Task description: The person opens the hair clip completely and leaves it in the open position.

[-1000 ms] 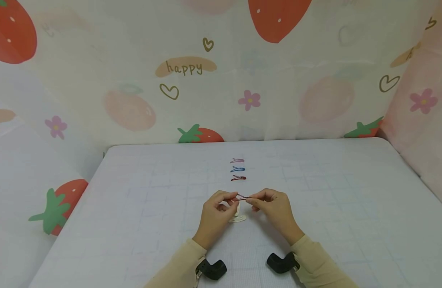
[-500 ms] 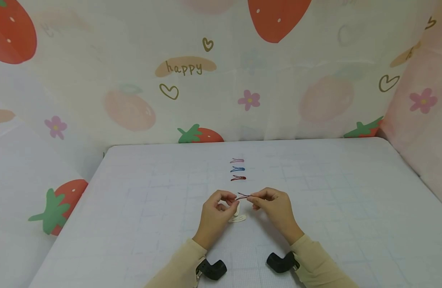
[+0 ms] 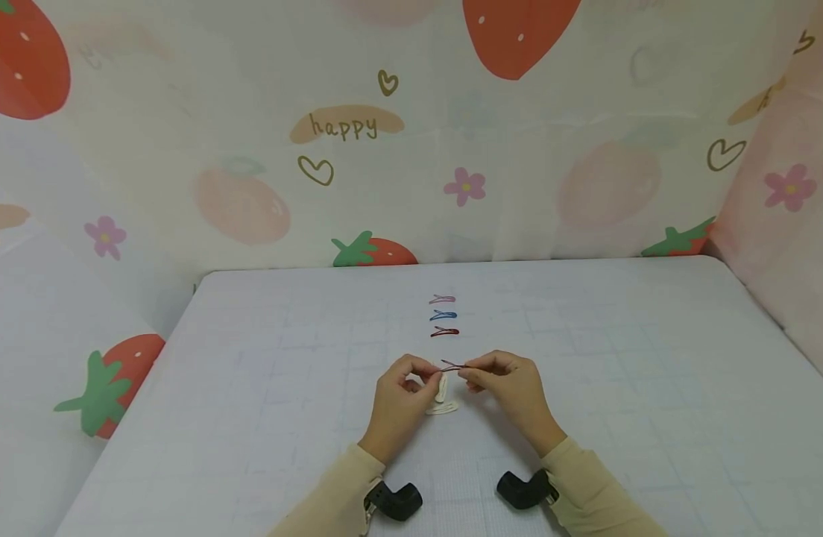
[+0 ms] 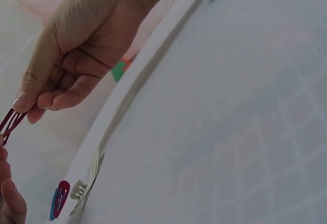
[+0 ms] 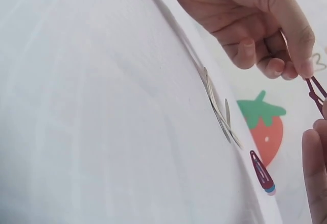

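Note:
Both hands hold a dark red snap hair clip [image 3: 454,366] just above the table, its prongs spread apart. My left hand [image 3: 403,399] pinches the clip's left end between thumb and forefinger. At the other end, the thumb and forefinger of my right hand [image 3: 514,391] grip it. In the right wrist view, the near end of the dark red clip [image 5: 314,92] shows under the right thumb. Below the hands lie cream hair clips [image 3: 443,409], partly hidden by the left hand in the head view.
Beyond the hands, a red clip [image 3: 445,331], a blue clip [image 3: 443,315] and a pink clip [image 3: 442,299] lie in a column, prongs spread. The white table [image 3: 250,418] meets strawberry-printed sheeting [image 3: 505,224] behind. A black wrist device [image 3: 396,501] sits at the left cuff.
The left thumb and forefinger have come together on the clip's left end, and its tilt has shifted slightly. The right hand and the clips on the table keep their places.

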{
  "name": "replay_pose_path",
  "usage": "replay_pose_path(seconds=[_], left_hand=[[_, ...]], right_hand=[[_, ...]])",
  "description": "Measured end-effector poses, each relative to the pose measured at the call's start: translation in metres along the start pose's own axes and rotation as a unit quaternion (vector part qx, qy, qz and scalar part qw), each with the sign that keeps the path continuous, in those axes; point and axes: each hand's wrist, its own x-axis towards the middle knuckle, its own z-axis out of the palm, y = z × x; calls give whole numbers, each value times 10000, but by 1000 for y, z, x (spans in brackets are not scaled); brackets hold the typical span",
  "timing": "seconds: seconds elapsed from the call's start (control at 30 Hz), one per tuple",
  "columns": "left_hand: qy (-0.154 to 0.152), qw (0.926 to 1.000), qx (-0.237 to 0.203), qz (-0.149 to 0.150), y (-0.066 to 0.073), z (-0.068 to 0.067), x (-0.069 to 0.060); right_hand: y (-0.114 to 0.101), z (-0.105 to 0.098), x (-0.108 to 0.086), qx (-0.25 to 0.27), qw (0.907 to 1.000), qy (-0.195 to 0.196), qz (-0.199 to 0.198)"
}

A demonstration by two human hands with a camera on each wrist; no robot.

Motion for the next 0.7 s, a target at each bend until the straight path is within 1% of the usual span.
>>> replay_pose_path(seconds=[0.17, 0.37, 0.47, 0.57, 0.7], left_hand=[[162, 9997, 110, 145, 1, -1, 3], [92, 9993, 197, 316, 4, -2, 9], [160, 9989, 223, 383, 7, -4, 11], [241, 9987, 247, 380, 8, -6, 14], [237, 9988, 347, 269, 6, -7, 18]], right_hand=[[2, -2, 1, 39, 9998, -172, -24], [2, -6, 4, -96, 9999, -70, -38], [-1, -7, 7, -131, 9998, -91, -96], [-4, -6, 12, -166, 9998, -104, -100], [-5, -1, 23, -160, 9998, -40, 82]])
